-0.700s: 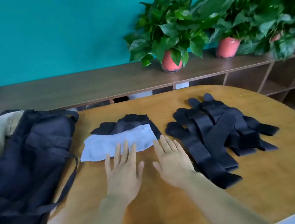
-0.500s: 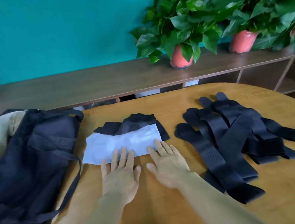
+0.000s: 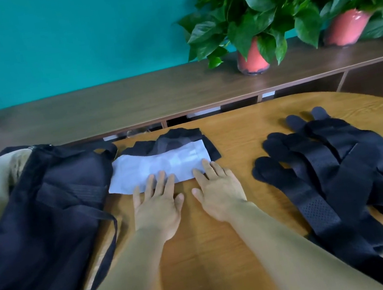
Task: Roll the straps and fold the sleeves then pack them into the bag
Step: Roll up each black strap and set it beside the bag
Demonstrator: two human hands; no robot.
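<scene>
Bag (image 3: 46, 219): black soft fabric; lay slumped on its side at the left end of the wooden table (image 3: 245, 123), webbing straps of its own draped across it, a tan padded part showing at its far left.
Sleeves (image 3: 160, 162): small flat stack at centre, just beside the bag; a pale grey-white piece lay on top, dark pieces showed past its far edge.
Straps (image 3: 329, 172): loose heap of black bands with rounded ends, unrolled and crossing one another, lay to the right, apart from the sleeves

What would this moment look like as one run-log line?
left hand: flat, fingertips on white sleeve | right hand: flat, fingertips on same sleeve | straps: unrolled pile, right | black bag: left
</scene>
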